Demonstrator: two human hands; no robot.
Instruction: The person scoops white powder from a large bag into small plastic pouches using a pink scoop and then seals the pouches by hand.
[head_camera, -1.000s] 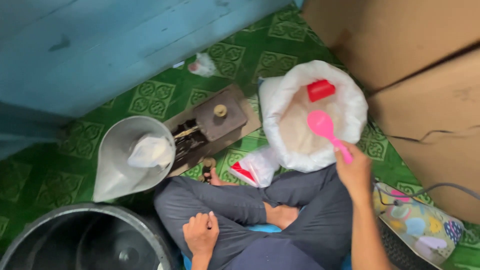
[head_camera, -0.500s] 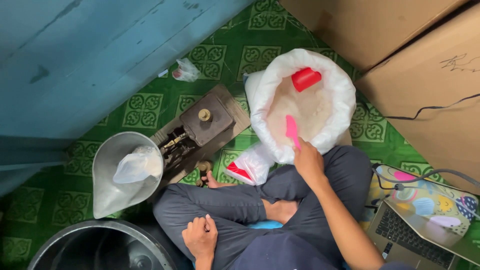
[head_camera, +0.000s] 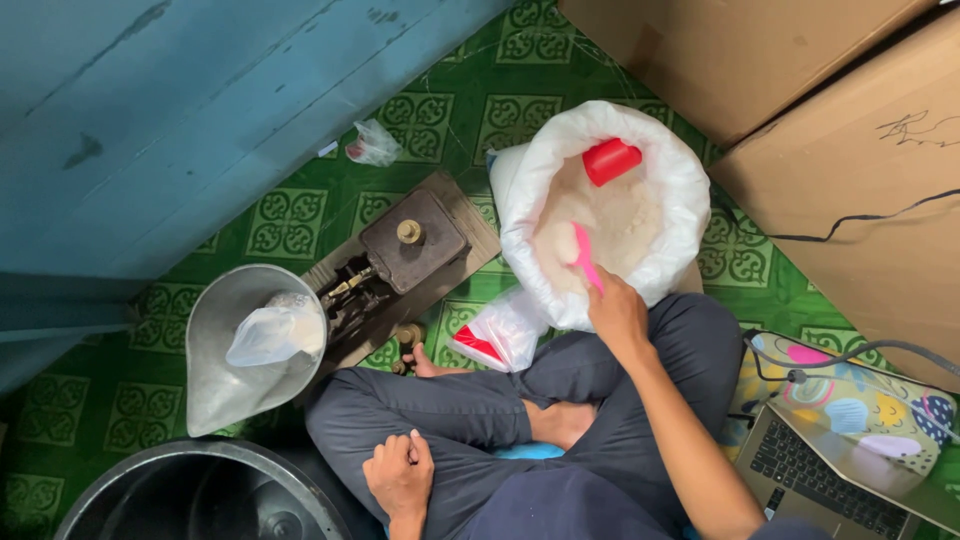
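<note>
dipped pink scoop (head_camera: 586, 259) down into white sack (head_camera: 668, 282) at 1 o'clock; right hand (head_camera: 617, 313) clamped on it; left hand (head_camera: 400, 475) rested curled, empty, on knee.

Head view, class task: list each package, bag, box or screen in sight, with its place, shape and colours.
Big sack: centre, round, white, open.
Small bag: by the knee, clear with red strip.
Bag in scale pan: left, clear, filled.
Crumpled bag: by blue wall, clear.
Cardboard boxes: right, brown.
Laptop: lower right, lid with colourful blobs.
</note>
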